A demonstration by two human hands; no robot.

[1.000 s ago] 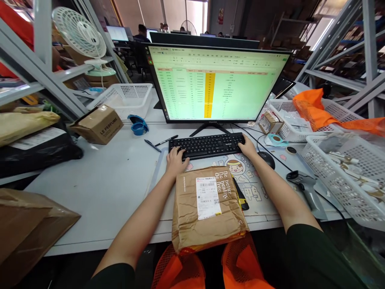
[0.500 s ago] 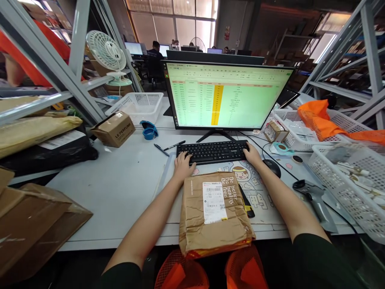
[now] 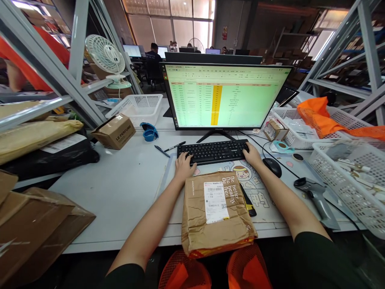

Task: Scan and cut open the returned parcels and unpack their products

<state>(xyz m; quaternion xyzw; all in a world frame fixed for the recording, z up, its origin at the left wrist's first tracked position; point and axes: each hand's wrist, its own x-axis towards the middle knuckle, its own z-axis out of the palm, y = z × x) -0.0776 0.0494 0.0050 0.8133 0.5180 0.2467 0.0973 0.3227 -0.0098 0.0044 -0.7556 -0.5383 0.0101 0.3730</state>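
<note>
Box [image 3: 113,131] of squared cardboard stands on the smooth white desk [image 3: 120,180]. Left hand [image 3: 184,166], fingers loosely spread and gripping nothing, rests at the left end of the flat plastic keyboard [image 3: 213,152]. Below, a creased, brown-wrapped parcel [image 3: 216,229] juts over the desk's near edge. Right hand [image 3: 252,155], fingers part-curled, empty, touches the keyboard's right end; then a rounded mouse [image 3: 272,167] and perforated basket [image 3: 345,188].

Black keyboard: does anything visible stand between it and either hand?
Nothing visible does: the left hand touches the left end of the keyboard, the right hand its right end. The parcel lies on the near side.
</note>
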